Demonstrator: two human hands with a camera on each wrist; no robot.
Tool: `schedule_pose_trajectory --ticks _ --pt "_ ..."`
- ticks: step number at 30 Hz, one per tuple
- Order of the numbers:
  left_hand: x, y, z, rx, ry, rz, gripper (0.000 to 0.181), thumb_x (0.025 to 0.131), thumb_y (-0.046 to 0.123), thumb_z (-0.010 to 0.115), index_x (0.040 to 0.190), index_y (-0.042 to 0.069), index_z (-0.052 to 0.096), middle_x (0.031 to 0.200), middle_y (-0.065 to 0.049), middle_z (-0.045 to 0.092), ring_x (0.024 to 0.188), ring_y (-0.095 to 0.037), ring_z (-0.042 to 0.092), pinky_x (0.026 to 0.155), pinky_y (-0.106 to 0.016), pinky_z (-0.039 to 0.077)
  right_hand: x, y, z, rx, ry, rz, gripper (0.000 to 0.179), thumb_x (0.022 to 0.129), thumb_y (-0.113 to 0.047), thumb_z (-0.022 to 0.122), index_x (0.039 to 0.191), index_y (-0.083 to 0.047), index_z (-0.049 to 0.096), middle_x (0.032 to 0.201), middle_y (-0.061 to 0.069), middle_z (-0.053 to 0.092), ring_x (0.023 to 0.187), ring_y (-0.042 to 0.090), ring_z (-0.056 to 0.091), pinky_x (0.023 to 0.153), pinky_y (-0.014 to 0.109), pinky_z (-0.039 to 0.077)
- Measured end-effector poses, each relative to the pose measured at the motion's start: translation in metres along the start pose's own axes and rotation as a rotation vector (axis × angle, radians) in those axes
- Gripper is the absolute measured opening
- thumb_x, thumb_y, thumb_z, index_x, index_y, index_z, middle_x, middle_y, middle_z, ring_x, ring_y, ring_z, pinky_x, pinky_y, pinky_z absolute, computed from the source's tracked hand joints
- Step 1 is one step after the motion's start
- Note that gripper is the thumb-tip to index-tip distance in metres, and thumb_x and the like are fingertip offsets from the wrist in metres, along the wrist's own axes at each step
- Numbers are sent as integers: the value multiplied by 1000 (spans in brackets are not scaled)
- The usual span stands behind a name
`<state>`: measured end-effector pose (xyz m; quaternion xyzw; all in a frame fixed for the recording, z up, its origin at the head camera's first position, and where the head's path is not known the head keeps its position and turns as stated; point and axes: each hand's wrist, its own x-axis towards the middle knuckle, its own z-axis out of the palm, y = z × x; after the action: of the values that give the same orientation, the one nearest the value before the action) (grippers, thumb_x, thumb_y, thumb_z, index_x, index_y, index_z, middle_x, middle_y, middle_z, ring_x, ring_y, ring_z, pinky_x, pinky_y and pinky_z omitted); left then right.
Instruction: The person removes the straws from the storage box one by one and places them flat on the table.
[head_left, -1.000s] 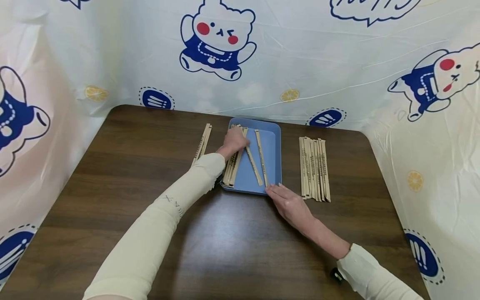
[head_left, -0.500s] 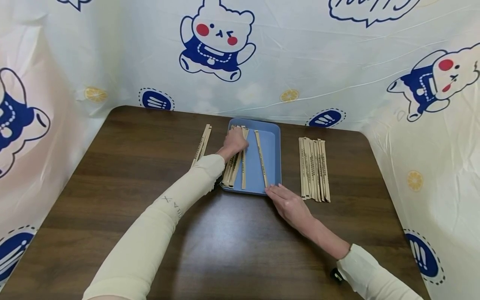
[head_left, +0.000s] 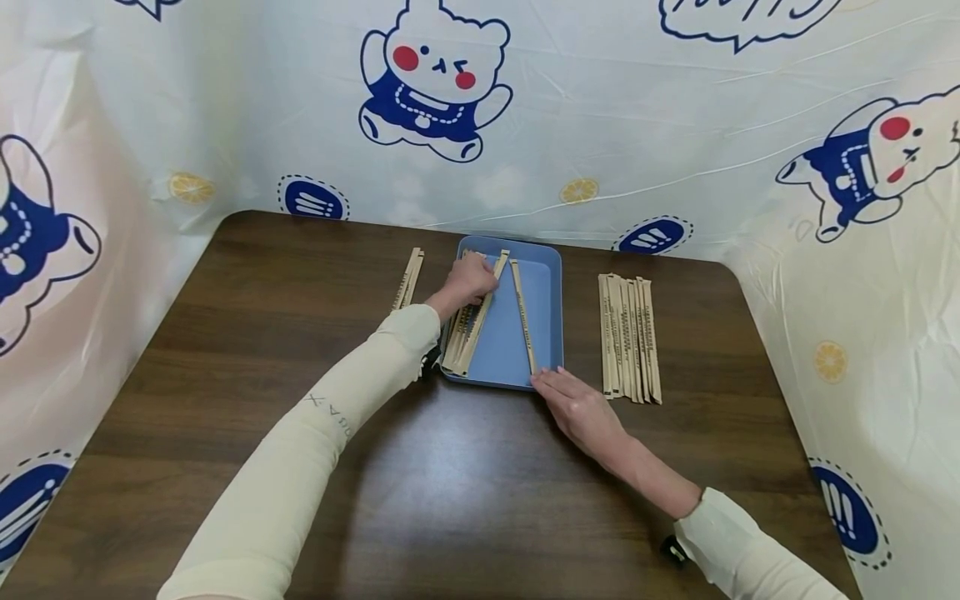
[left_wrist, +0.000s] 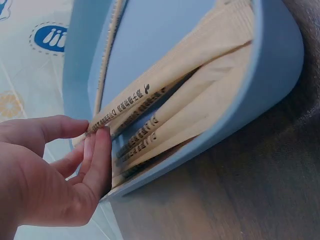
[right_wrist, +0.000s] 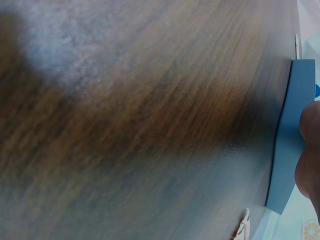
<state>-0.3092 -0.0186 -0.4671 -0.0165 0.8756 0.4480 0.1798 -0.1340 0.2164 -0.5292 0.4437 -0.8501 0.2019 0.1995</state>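
In the left wrist view, my left hand [left_wrist: 60, 165] pinches a paper-wrapped pair of chopsticks [left_wrist: 165, 75] between thumb and fingertips. That packet slants over a pile of similar chopstick packets [head_left: 457, 348] along the left side of a blue tray [head_left: 550, 317]. One more packet [head_left: 522, 312] lies apart, toward the tray's right side. My right hand [head_left: 581, 412] rests its extended fingers at the near right corner of the tray. In the right wrist view only part of this hand shows, against the tray's outer wall [right_wrist: 290, 145]. The left hand hides the pile's far end in the head view.
On the brown table [head_left: 465, 500], a row of several chopstick packets [head_left: 630, 337] lies right of the tray. A few more packets [head_left: 408, 279] lie to its left, partly behind the left sleeve. A patterned curtain [head_left: 525, 192] hangs behind the table.
The packet in my left hand has swung from slanting out over the tray's middle to lying along the pile, its near end moving left. The right hand and tray have stayed put.
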Motion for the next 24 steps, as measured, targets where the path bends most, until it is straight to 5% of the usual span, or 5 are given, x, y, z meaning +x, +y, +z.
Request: schedule_pose_trajectory --ticks 11,15,18,21,24 --pt "-14 2 -19 -309 -52 -31 41 91 -4 55 63 14 30 68 -3 33 50 -13 28 64 -40 49 -1 -1 1 -3 -5 4 34 87 8 68 122 7 68 119 20 68 113 30 65 102 44 49" --pt "-17 2 -27 -356 -68 -39 32 93 -4 57 68 10 44 107 -9 62 56 -16 41 68 -41 54 0 -1 0 -1 -5 3 32 89 7 66 121 7 68 119 20 68 113 31 65 102 45 49" --pt "-20 2 -34 -359 -81 -45 18 94 -2 58 79 7 57 146 -6 51 65 -18 49 70 -39 57 1 -2 -1 -1 -9 6 27 95 3 61 121 7 68 119 20 68 113 31 65 102 45 48" --pt "-23 1 -42 -367 -90 -51 14 94 -2 57 83 7 59 141 -4 53 65 -17 49 70 -39 56 2 -3 -2 -4 -15 10 26 103 -4 52 121 7 68 119 20 68 114 31 64 103 45 48" --pt "-25 -2 -50 -355 -92 -52 13 94 0 57 82 3 54 113 -5 59 61 -15 47 70 -40 56 2 -3 -3 -5 -16 10 33 107 -10 43 122 7 68 120 20 68 115 31 64 103 44 47"
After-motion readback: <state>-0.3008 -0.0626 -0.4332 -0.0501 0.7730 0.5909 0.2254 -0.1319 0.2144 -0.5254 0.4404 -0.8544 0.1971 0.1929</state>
